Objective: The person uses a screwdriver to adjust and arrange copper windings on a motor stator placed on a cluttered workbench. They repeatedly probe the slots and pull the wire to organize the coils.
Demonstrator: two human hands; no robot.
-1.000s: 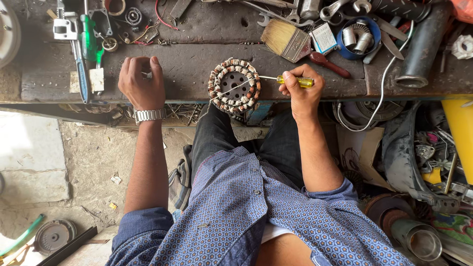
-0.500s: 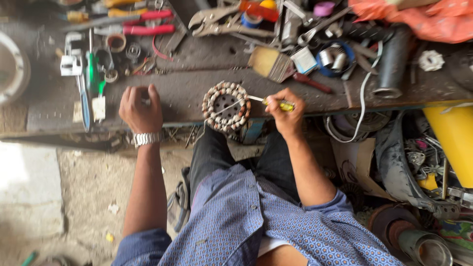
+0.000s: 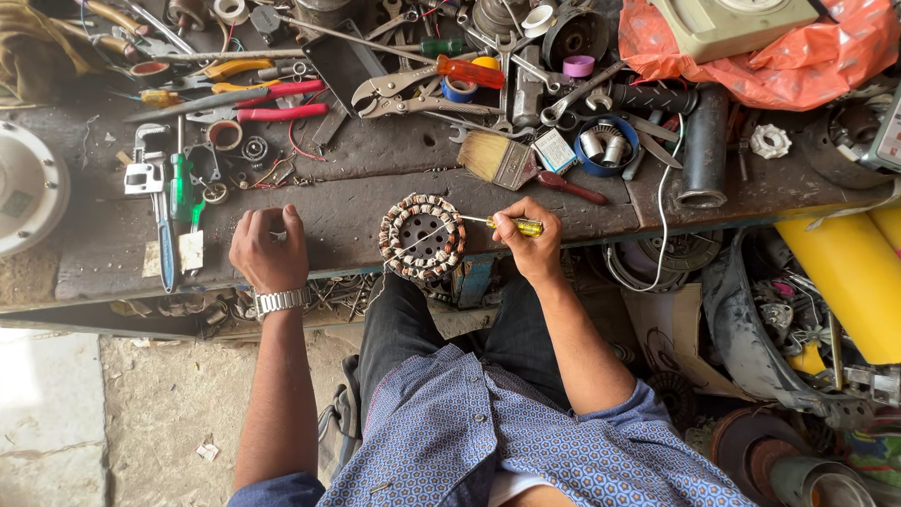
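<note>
A round motor stator (image 3: 422, 237) with copper windings lies on the dark workbench (image 3: 338, 211) near its front edge. My right hand (image 3: 532, 244) grips a yellow-handled screwdriver (image 3: 511, 225) whose metal tip points left at the stator's right rim. My left hand (image 3: 269, 249), with a metal wristwatch on the wrist, rests on the bench left of the stator, its fingers curled around something small that I cannot make out.
Behind the stator lie a paintbrush (image 3: 511, 164), pliers (image 3: 413, 84), red-handled tools (image 3: 272, 103) and spanners. Green-handled tools (image 3: 180, 192) sit at the left. A black tube (image 3: 704, 145) and orange plastic bag (image 3: 770, 56) are at the right; yellow cylinders (image 3: 845, 272) and scrap fill the floor.
The view has tilted up, showing more of the bench's back. The hands, stator and screwdriver keep nearly the same places relative to each other.
</note>
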